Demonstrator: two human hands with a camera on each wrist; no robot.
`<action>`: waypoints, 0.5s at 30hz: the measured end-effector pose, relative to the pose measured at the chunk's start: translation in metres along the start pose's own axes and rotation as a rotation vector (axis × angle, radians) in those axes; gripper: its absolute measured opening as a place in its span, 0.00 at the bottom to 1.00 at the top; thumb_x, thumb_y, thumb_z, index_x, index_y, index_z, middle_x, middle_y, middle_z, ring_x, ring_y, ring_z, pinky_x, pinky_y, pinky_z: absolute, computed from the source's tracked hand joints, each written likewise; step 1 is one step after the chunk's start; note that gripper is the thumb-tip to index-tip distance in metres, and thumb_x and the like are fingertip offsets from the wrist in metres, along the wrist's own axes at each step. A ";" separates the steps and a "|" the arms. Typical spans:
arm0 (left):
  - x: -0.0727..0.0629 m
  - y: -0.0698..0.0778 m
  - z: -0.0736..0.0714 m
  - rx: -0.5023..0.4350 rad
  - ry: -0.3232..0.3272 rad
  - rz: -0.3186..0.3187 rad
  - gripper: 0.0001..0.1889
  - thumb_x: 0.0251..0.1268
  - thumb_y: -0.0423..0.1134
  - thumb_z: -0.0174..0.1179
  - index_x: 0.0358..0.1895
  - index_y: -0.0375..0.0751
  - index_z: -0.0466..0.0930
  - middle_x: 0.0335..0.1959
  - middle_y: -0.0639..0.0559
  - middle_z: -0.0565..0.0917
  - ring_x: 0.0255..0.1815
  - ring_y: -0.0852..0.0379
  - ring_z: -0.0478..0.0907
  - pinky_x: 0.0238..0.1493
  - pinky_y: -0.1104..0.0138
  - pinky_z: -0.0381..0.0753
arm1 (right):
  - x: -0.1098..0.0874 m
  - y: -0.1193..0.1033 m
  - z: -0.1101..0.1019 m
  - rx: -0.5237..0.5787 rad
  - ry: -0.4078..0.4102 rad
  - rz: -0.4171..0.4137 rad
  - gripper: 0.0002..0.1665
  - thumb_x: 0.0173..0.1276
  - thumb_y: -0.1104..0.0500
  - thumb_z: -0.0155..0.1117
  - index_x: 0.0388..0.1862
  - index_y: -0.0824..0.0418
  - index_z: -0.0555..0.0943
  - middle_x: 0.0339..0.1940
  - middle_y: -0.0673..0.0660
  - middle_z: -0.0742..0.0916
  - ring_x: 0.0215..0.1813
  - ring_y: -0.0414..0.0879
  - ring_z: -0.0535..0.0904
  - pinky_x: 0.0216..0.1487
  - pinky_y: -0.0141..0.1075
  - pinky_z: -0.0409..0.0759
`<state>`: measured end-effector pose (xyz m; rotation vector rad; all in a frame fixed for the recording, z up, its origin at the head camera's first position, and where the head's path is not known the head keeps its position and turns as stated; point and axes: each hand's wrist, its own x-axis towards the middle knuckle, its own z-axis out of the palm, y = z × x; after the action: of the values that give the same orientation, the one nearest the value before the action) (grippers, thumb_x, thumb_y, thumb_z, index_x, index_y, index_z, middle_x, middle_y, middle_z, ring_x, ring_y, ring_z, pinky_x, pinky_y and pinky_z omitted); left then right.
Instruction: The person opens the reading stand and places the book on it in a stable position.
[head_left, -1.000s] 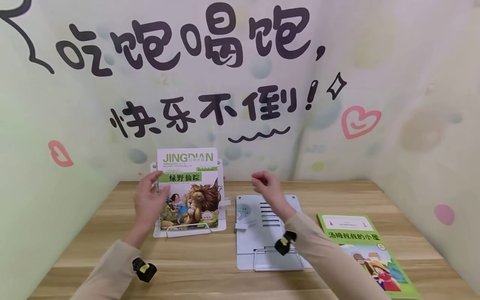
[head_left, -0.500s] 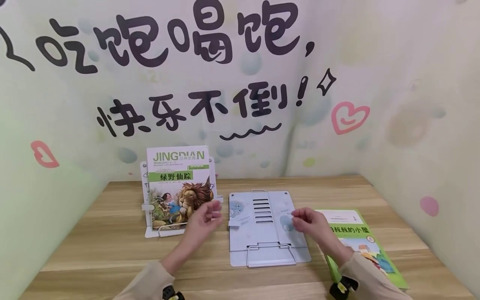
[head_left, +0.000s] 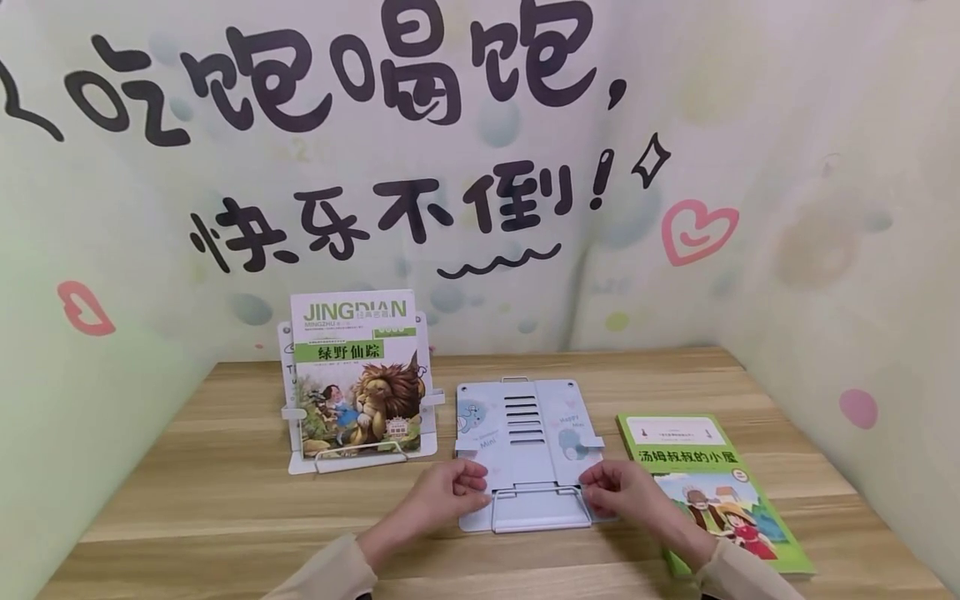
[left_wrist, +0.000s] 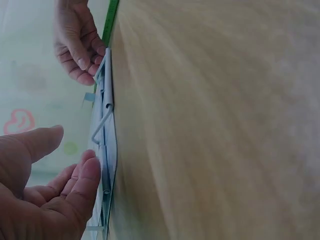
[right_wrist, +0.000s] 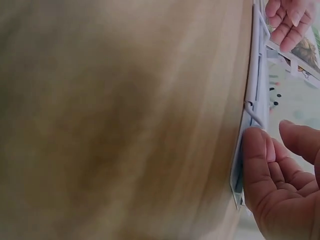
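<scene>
A pale blue metal book stand (head_left: 491,462) lies folded flat on the table, its wire holder (head_left: 542,528) along the lower edge. My left hand (head_left: 444,493) is at the stand's lower left, fingers loosely bent. At the lower right, beside the wire holder, is my right hand (head_left: 626,493). In the left wrist view the left thumb (left_wrist: 44,141) stands apart from its fingers, which are at the stand's edge. The right wrist view shows the right fingers (right_wrist: 256,147) against the stand, with the thumb separate. Neither hand has anything between thumb and fingers.
On the left, a white book with a lion cover (head_left: 358,379) leans upright on a second stand (head_left: 287,358). A green-edged book (head_left: 712,492) lies flat at the right, partly behind my right forearm. The wooden table (head_left: 202,500) meets a printed backdrop (head_left: 450,317).
My left hand has left the upright book and moved right and down to the flat stand. My right hand has come down from the stand's top to its lower right. The view has shifted slightly.
</scene>
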<state>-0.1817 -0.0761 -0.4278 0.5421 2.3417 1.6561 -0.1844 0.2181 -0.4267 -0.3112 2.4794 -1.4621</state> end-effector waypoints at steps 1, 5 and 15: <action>0.000 0.000 0.001 0.010 -0.013 -0.005 0.19 0.54 0.31 0.65 0.46 0.22 0.75 0.38 0.39 0.83 0.36 0.53 0.80 0.37 0.74 0.80 | 0.000 0.000 0.001 -0.002 0.000 0.018 0.11 0.62 0.67 0.63 0.42 0.73 0.79 0.29 0.54 0.84 0.30 0.42 0.77 0.30 0.30 0.80; 0.001 -0.001 0.007 0.054 -0.043 0.009 0.16 0.51 0.29 0.66 0.42 0.23 0.77 0.33 0.41 0.83 0.33 0.56 0.80 0.33 0.77 0.78 | 0.000 0.001 0.002 -0.017 -0.002 0.060 0.10 0.62 0.67 0.63 0.40 0.71 0.80 0.29 0.54 0.84 0.30 0.42 0.77 0.30 0.32 0.81; 0.004 -0.001 0.016 0.161 0.003 0.002 0.14 0.42 0.26 0.68 0.37 0.31 0.80 0.25 0.51 0.82 0.26 0.66 0.74 0.29 0.76 0.74 | 0.002 0.001 0.008 -0.066 0.001 0.037 0.07 0.58 0.68 0.65 0.34 0.70 0.80 0.25 0.52 0.83 0.27 0.41 0.76 0.25 0.28 0.77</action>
<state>-0.1793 -0.0611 -0.4342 0.5726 2.4918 1.4775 -0.1841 0.2113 -0.4316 -0.2760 2.5237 -1.3690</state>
